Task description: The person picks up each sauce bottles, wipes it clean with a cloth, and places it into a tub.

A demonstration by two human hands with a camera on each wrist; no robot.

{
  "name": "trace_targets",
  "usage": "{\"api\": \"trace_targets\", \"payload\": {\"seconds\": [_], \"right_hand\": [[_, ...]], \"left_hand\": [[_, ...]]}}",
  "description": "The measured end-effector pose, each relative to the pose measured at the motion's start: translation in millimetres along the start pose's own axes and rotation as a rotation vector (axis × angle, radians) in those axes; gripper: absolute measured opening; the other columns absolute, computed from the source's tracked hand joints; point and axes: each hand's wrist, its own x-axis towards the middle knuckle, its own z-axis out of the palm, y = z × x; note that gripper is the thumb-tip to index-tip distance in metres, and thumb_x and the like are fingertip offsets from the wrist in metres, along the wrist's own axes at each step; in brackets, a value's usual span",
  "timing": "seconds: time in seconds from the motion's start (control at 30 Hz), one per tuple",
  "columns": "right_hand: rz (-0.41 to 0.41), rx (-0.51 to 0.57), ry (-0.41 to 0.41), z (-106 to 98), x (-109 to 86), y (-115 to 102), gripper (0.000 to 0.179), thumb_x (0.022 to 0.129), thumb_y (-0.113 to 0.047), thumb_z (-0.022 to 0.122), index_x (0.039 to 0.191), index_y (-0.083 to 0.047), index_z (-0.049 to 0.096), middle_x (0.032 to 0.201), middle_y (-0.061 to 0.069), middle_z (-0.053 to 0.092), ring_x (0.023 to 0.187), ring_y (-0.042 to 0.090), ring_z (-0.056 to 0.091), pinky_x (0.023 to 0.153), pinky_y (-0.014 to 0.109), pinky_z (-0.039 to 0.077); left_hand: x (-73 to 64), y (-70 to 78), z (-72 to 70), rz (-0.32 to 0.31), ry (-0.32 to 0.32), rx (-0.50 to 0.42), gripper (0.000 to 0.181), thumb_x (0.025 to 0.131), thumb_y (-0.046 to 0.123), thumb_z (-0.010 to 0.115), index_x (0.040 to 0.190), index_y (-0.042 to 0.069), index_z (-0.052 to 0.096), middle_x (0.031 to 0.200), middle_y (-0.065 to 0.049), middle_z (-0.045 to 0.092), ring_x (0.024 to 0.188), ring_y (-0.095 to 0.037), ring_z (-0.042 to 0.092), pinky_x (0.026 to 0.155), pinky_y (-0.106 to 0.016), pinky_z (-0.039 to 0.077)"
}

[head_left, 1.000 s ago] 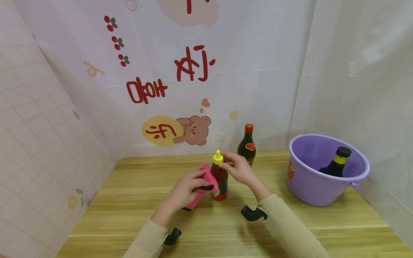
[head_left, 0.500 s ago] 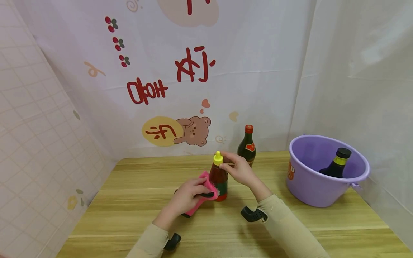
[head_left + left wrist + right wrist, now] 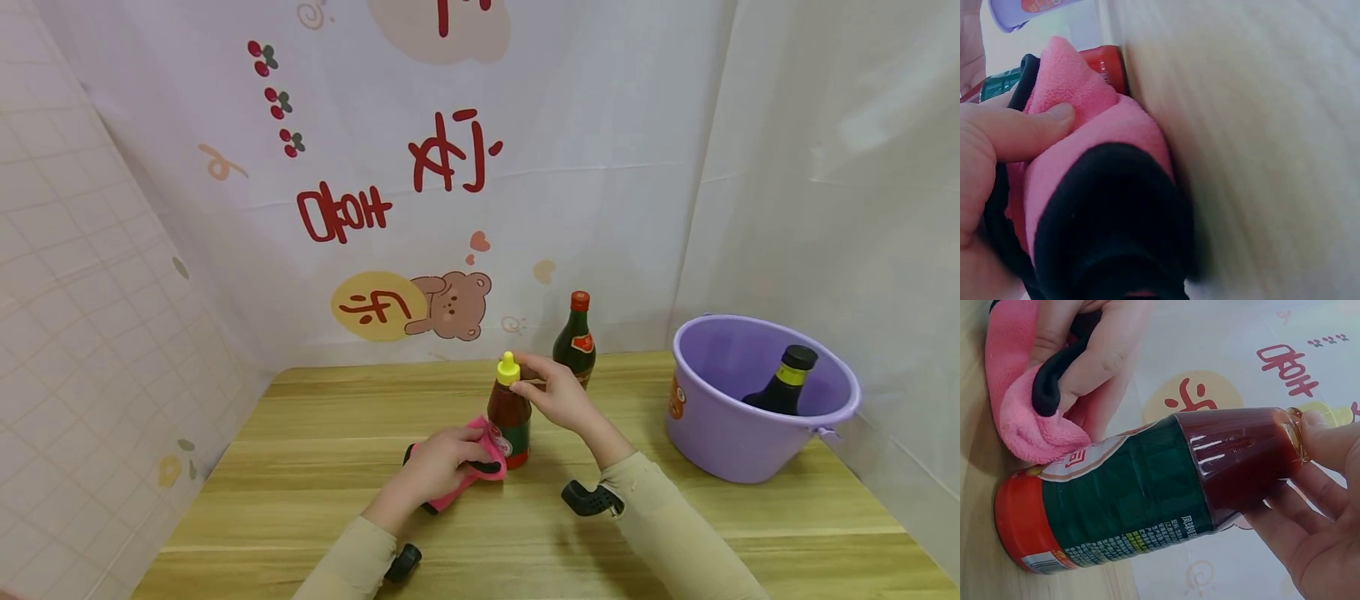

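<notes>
Nearest you, your left hand (image 3: 441,465) grips the bunched pink cloth (image 3: 1110,128), thumb pressed on top, with a fold touching the lower label on the sauce bottle (image 3: 510,417). That bottle stands upright on the wooden table (image 3: 300,475), between your hands. For what looks like wiping, spread the fold flatter so that soft pile, rather than the stiff black edging, meets the surface, and follow the curve with light, even strokes. Just beyond, your right hand (image 3: 561,396) pinches the neck just under the yellow cap (image 3: 508,371), thumb on one side, fingers on the other. A hold that high steadies the top but leaves the base free to skid, so match its firmness to the cloth's push, and turn the neck a little to bring round the far side. Give your right elbow room from the purple bucket (image 3: 720,446), which holds a black-capped bottle (image 3: 776,392), and mind your knuckles near the red-capped bottle (image 3: 573,343) behind.
</notes>
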Motion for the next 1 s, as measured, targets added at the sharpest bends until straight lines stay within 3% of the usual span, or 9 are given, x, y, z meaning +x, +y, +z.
{"api": "trace_targets", "payload": {"seconds": [0.23,0.4,0.63,0.77,1.0], "right_hand": [[-0.012,0.018,-0.016,-2.1,-0.5,-1.6,0.046,0.094,-0.009,0.068,0.138,-0.001,0.055,0.124,0.017,0.063,0.11,0.035,0.064,0.092,0.047,0.053],[-0.025,-0.01,-0.007,-2.0,2.0,-3.8,0.044,0.09,-0.014,0.074,0.131,-0.004,0.061,0.118,0.01,0.066,0.106,0.03,0.065,0.089,0.045,0.055],[-0.061,-0.158,0.049,-0.8,4.9,-9.0,0.04,0.085,-0.016,0.08,0.12,-0.006,0.066,0.11,0.005,0.068,0.094,0.023,0.07,0.075,0.033,0.06],[-0.086,-0.223,0.084,-1.7,4.1,-12.8,0.04,0.083,-0.016,0.082,0.118,-0.004,0.067,0.108,0.007,0.069,0.09,0.023,0.071,0.071,0.031,0.06],[-0.049,-0.244,0.107,-8.6,-3.3,-17.4,0.039,0.081,-0.016,0.083,0.115,-0.002,0.068,0.103,0.008,0.069,0.086,0.021,0.07,0.071,0.03,0.06]], "left_hand": [[1.3,0.3,0.6,-0.003,-0.051,0.026,0.021,0.082,0.002,0.078,0.098,0.015,0.079,0.107,-0.005,0.072,0.116,-0.029,0.062,0.095,-0.041,0.052],[3.1,3.9,-2.7,0.021,-0.082,0.051,0.02,0.081,0.001,0.08,0.094,0.016,0.078,0.097,0.002,0.07,0.095,-0.018,0.066,0.084,-0.033,0.055],[0.2,9.0,-8.7,0.013,-0.118,0.084,0.022,0.08,0.001,0.079,0.094,0.018,0.077,0.094,0.006,0.066,0.086,-0.012,0.064,0.084,-0.033,0.053],[-3.6,9.4,-9.9,0.017,-0.1,0.088,0.023,0.08,0.0,0.078,0.093,0.019,0.076,0.093,0.006,0.065,0.084,-0.012,0.062,0.082,-0.031,0.053],[-11.8,9.2,-14.6,0.021,-0.027,0.048,0.024,0.077,0.001,0.082,0.091,0.019,0.075,0.096,0.004,0.067,0.089,-0.014,0.065,0.083,-0.032,0.055]]}}
